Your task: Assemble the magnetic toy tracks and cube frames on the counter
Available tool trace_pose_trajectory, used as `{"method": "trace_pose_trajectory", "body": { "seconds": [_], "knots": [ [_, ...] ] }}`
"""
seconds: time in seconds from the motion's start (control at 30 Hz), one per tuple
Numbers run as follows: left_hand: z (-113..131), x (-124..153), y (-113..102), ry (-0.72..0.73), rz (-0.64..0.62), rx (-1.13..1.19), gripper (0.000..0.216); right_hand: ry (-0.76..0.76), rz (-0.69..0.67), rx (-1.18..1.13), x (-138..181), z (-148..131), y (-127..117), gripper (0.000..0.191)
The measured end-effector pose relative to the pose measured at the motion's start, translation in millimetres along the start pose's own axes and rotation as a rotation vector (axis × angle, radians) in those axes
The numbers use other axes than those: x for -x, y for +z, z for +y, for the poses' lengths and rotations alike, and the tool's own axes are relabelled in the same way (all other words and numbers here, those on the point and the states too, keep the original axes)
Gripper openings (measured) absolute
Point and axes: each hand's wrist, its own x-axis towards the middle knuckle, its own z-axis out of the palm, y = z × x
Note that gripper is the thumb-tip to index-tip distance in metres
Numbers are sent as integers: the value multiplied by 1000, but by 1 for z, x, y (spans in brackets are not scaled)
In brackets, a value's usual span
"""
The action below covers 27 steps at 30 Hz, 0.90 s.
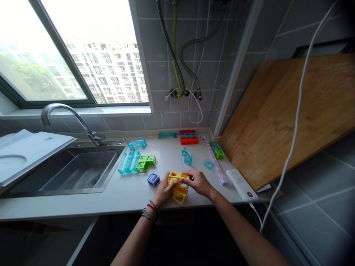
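Both hands hold a cluster of yellow hollow toy blocks (179,194) near the front edge of the white counter. My left hand (163,192) is closed around its left side, with the thumb on top. From the right, my right hand (199,182) grips the upper right part between thumb and fingers. A blue-violet hollow block (153,179) lies just left of my left hand. Farther left, green hollow blocks (145,162) sit joined beside clear teal track pieces (129,163). A curved teal piece (187,156) lies behind the hands.
At the back stands a red block piece (188,137). To the right are a pale purple strip (215,160), a green block (219,154), a white power bank (242,185) with its cable, and a leaning wooden board (294,114). The sink (109,173) and faucet (72,111) are left.
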Motion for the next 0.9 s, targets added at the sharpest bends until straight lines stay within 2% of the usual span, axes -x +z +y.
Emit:
{"method": "trace_pose_trajectory", "body": {
  "seconds": [0.17, 0.3, 0.4, 0.47, 0.63, 0.8, 0.9],
  "knots": [
    [-2, -1, 0, 14, 34, -8, 43, 95, -83, -210, -2, -4, -3, 48],
    [1, -1, 0, -16, 15, 43, 46, 277, 37, -571, -1, 3, -8, 51],
    [2, -1, 1, -44, 55, 116, 51, 410, 111, -849, 5, 8, -12, 51],
    [1, -1, 1, -54, 97, 133, 54, 441, 124, -937, 12, 11, -13, 45],
    [2, -1, 4, -59, 180, 91, 52, 471, 174, -991, 22, 23, -4, 36],
    [2, 1, 6, -48, 257, -82, 48, 468, 339, -892, 20, 34, 0, 37],
    [0, 1, 6, -40, 294, -126, 47, 471, 300, -920, 21, 34, -3, 46]
  ]
}}
